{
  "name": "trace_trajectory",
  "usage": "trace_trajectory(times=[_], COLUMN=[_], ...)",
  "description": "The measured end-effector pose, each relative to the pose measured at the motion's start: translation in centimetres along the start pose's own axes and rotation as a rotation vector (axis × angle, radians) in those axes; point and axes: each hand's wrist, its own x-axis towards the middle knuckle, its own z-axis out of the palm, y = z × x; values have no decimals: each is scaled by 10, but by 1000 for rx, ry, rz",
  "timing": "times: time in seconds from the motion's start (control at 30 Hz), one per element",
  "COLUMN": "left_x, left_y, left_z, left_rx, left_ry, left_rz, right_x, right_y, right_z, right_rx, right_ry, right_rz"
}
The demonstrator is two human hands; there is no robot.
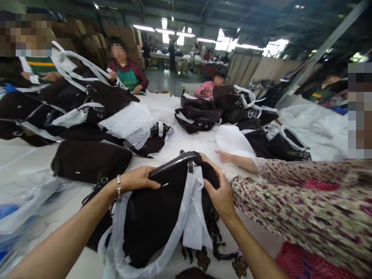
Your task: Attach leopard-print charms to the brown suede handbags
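A dark bag [157, 221] with a zipper along its top stands in the middle of the table. White wrapping covers its strap [174, 240], and a white paper piece [194, 217] hangs at its side. My left hand [141, 179] holds the bag's upper left edge, thumb on the front near a small metal plate. On the other side, my right hand [219, 190] grips the bag's right end, thumb in front and the other fingers partly hidden behind it. Dark braided charms [203, 259] hang below at the right.
Another dark bag [91, 161] lies at the left, with piled bags [116, 97] behind. More bags [200, 116] and white sheets [232, 139] lie farther back. A co-worker's floral sleeve [290, 201] reaches in from the right. Other people stand across the table.
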Motion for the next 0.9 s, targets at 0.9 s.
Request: trace_trajectory(times=[0.9], left_x=[-56], left_y=[-62], left_z=[199], left_rx=[781], left_ry=[672], left_rz=[8], right_x=[-149], right_y=[62], right_z=[43], right_rx=[169], right_ry=[-389], right_rz=[303])
